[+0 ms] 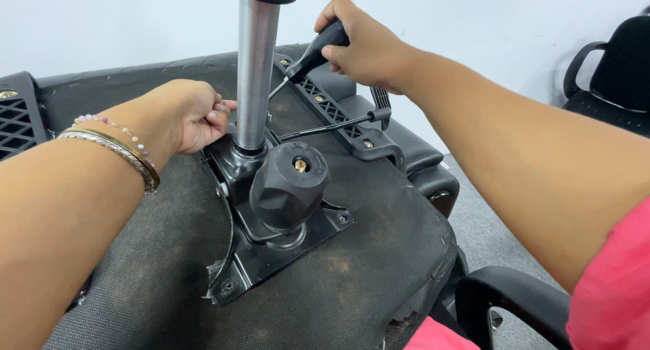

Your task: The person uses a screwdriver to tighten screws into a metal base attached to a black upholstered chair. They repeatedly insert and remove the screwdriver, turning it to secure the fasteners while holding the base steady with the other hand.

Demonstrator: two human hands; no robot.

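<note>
Upper centre: right hand (362, 49) clamped on a black screwdriver (308, 57); left hand (196, 113) closed against the steel column (256, 72) above the black plate (271, 248).

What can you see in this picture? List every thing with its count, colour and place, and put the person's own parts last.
Upturned chair seat: one, black fabric underside, fills the middle.
Mounting plate: one, black metal, screwed to the seat's centre.
Gas-lift column: one, silver, rising upright from the plate.
Tension knob: one, black with a brass centre, on the plate's front.
Lever rod: one, black, running right from the column.
Armrest bracket: one, black plastic, along the seat's far edge.
Screwdriver: one, black handle, tip down by the column.
Second chair: one, black, far right.
Bracelets: several, gold, silver and beaded, on the left wrist.
Pink garment: one, lower right.
Left hand: closed fist beside the column's base.
Right hand: gripping the screwdriver.
</note>
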